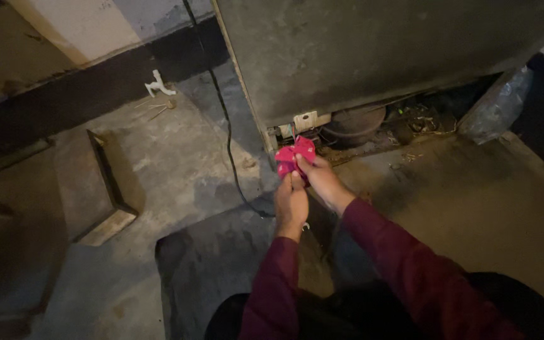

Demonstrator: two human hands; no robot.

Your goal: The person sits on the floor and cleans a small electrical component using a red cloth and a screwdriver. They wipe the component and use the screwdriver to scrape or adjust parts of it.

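Both hands grip one small red cloth (pixel 292 156) with pale dots, held low in front of the open bottom of a large grey appliance (pixel 373 56). My left hand (pixel 291 206) pinches its lower edge from below. My right hand (pixel 322 179) holds its right side with the thumb on top. Both sleeves are dark red. Just behind the cloth sit a white connector block (pixel 305 120) and a round dark compressor (pixel 354 124) in the appliance's base.
A black cable (pixel 229 135) runs down the appliance's left side and across the concrete floor. A crumpled plastic bag (pixel 497 107) lies at the right. A white plastic piece (pixel 158 85) lies by the wall, and a raised ledge corner (pixel 111 189) stands at the left.
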